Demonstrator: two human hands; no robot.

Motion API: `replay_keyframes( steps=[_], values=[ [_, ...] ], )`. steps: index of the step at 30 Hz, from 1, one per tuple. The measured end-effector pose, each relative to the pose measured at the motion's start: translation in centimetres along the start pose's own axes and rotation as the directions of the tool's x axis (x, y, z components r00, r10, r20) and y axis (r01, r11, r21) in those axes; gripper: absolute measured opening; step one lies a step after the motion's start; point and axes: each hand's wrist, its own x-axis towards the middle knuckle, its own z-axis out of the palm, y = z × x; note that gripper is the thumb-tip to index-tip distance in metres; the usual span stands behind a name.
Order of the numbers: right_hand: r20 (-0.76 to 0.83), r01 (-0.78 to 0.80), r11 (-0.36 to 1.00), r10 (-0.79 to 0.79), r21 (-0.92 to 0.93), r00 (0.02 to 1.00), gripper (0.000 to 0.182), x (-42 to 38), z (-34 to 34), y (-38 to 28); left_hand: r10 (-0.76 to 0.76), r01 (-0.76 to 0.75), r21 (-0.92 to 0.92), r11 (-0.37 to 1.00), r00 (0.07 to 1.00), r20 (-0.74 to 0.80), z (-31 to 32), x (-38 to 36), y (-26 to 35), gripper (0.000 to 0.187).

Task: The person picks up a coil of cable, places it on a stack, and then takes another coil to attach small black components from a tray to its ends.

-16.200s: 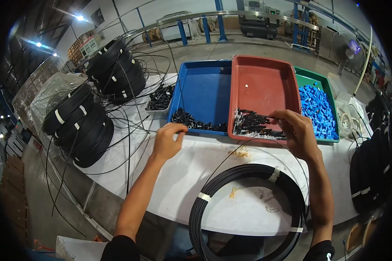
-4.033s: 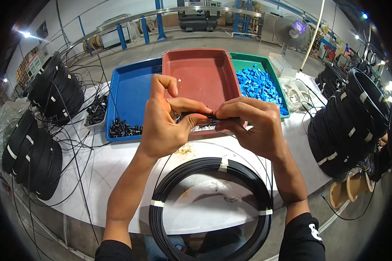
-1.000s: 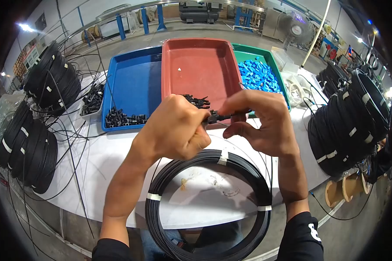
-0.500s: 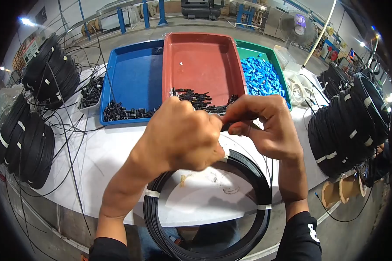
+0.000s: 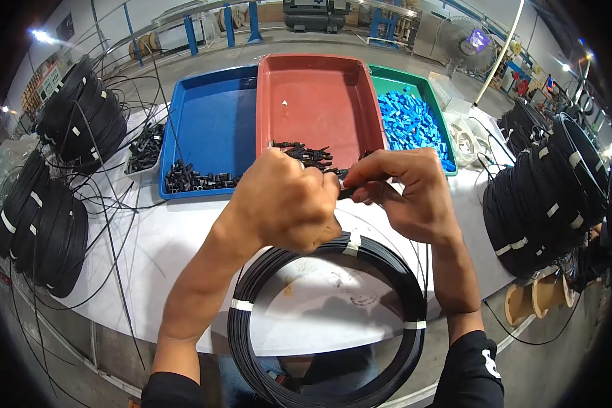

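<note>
- We find no words, brand names, numbers or signs that can be read anywhere in this view.
- At five o'clock, the black sleeve (image 5: 474, 367) carries a small white mark, but it is cut off and too blurred for us to tell what it says.

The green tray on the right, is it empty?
No, the green tray holds a heap of small blue parts that covers most of its floor.
</note>
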Motion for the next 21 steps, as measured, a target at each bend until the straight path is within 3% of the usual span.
replay_keyframes(
  steps=[2, 3, 6, 8, 9, 11, 15, 17, 18, 21],
  values=[
    [0.108, -0.241, 0.964, 0.229, 0.113, 0.967, 0.015, 0.0, -0.4, -0.6, -0.040, 0.040, -0.021, 0.999, 0.999, 0.006, 0.2, 0.2, 0.7, 0.021],
    [0.108, -0.240, 0.964, 0.229, 0.112, 0.967, 0.015, 0.1, -0.5, -0.5, -0.077, 0.077, -0.038, 0.996, 0.997, 0.014, 0.3, 0.3, 0.9, 0.021],
    [0.052, -0.121, 0.993, 0.119, 0.019, 0.991, 0.018, 0.7, -0.4, -0.3, -0.129, 0.139, -0.285, 0.948, 0.990, 0.054, -0.3, 0.2, -0.4, 0.022],
    [-0.071, 0.210, 0.975, -0.215, -0.069, 0.974, 0.022, 1.1, -0.4, -0.7, -0.166, 0.200, -0.439, 0.876, 0.979, 0.114, -0.8, 0.1, -1.0, 0.024],
    [-0.073, 0.211, 0.975, -0.216, -0.068, 0.974, 0.022, 1.1, -0.2, -0.5, -0.166, 0.200, -0.438, 0.877, 0.979, 0.115, -0.8, 0.2, -1.2, 0.024],
    [-0.107, 0.264, 0.955, -0.279, -0.134, 0.954, 0.024, 0.8, 0.2, 0.3, -0.203, 0.241, -0.612, 0.754, 0.970, 0.131, -0.8, 0.2, -1.3, 0.024],
    [-0.138, 0.343, 0.883, -0.402, -0.322, 0.905, 0.022, 0.6, 0.5, 0.8, -0.146, 0.181, -0.588, 0.788, 0.984, 0.106, 0.3, -0.2, -1.2, 0.016],
    [-0.125, 0.351, 0.894, -0.397, -0.279, 0.909, 0.022, 0.6, 0.0, 1.0, -0.105, 0.109, -0.139, 0.984, 0.994, 0.034, 0.0, 0.0, -0.1, 0.015],
    [-0.080, 0.300, 0.927, -0.324, -0.224, 0.943, 0.022, 0.5, -0.3, 0.8, -0.075, 0.075, -0.044, 0.996, 0.997, 0.004, -0.2, 0.1, 0.4, 0.015],
    [0.011, 0.214, 0.968, -0.215, -0.129, 0.977, 0.019, 0.3, -0.9, 0.0, -0.038, 0.038, -0.018, 0.999, 0.999, -0.015, 0.1, 0.0, 0.8, 0.015]
  ],
)
